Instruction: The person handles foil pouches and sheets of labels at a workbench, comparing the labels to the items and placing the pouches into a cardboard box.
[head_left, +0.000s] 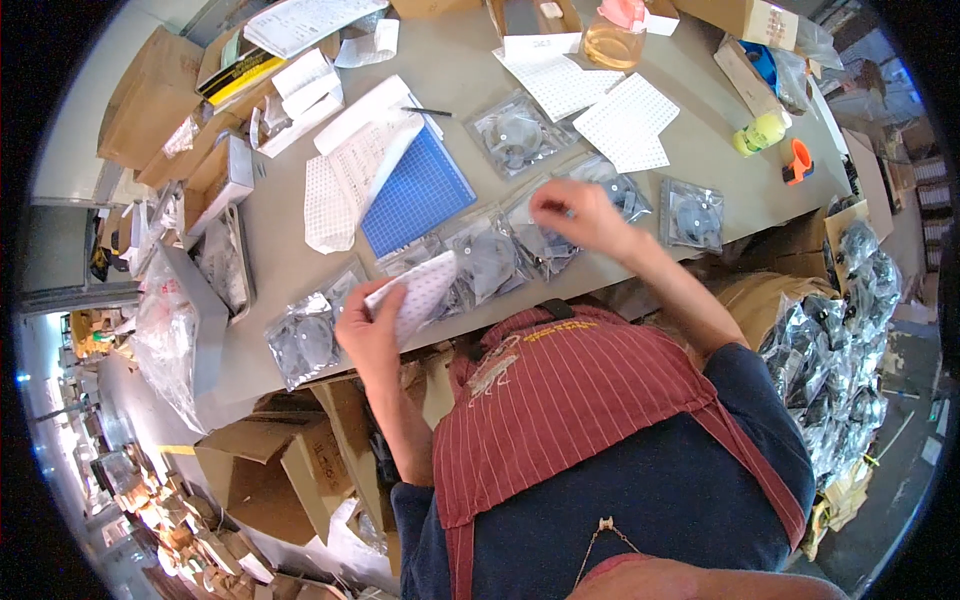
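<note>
ok, left hand (370,328): pinching white printed sheet (430,290)
right hand (588,217): fingers curled, can't tell if holding anything, over bagged parts (547,252)

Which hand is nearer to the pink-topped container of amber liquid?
Right. The right hand is over the bagged parts, nearer the person than the container. The left hand is farther off, near the front edge of the table, holding a white patterned sheet.

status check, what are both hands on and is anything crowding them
Left hand gripping white sheet. Right hand over bags, fingers curled, any hold unclear. Bags crowd the near table edge; blue pad beyond sheet.
</note>
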